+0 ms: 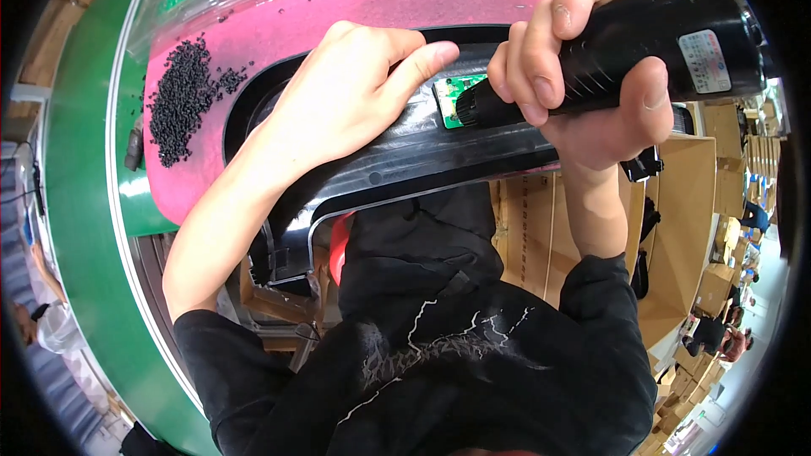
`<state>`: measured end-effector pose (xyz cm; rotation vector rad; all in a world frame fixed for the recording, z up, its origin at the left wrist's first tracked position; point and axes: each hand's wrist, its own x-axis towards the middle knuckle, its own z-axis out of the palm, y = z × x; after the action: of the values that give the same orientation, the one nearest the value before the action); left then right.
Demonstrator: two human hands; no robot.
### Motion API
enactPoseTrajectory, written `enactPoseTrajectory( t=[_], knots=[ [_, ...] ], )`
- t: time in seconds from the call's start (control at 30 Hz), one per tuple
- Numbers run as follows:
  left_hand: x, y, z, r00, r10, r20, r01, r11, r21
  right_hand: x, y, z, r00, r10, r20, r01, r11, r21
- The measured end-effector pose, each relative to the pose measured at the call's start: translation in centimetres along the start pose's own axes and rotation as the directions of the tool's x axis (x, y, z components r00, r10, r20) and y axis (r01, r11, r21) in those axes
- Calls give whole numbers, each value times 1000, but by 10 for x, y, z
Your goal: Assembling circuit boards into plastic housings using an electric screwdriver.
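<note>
The right grip (583, 76) is clenched around a black power screwdriver (629, 38), its forearm rising steeply from below and the wrist bent so that the fingers wrap the barrel and the thumb stands up in front of it. The tool lies nearly level, its ribbed nose pointing left over a circuit board (448, 100). The left grip (359, 76) rests back upward on a housing (397, 152), thumb stretched toward the board; its fingers are mostly hidden, so I cannot tell whether it grasps the rim.

The board, green and small with pale parts, sits in the housing between the two grips, partly covered by the nose. The housing is glossy black plastic, long, with raised walls and rounded corners, extending below both grips. Left of the left grip, small black pieces (179, 105) are heaped on a pink mat (253, 25).
</note>
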<state>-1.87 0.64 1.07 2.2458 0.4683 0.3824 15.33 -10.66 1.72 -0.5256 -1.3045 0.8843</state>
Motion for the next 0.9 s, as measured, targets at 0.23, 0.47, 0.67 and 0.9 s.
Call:
enactPoseTrajectory(
  t=[0.23,0.47,0.67,0.9],
  knots=[
    [-1,-12,10,973,167,-162,-166,986,20,8,6,10,998,54,44,-50,996,-71],
    [-1,-20,10,992,123,0,-123,991,55,12,3,16,982,187,-14,-186,969,-163],
    [-3,-10,3,996,38,81,-51,986,159,9,3,21,987,157,-24,-158,949,-272],
    [-6,-22,10,990,101,93,-109,990,84,4,-8,34,986,126,-108,-155,936,-316]
  ],
)
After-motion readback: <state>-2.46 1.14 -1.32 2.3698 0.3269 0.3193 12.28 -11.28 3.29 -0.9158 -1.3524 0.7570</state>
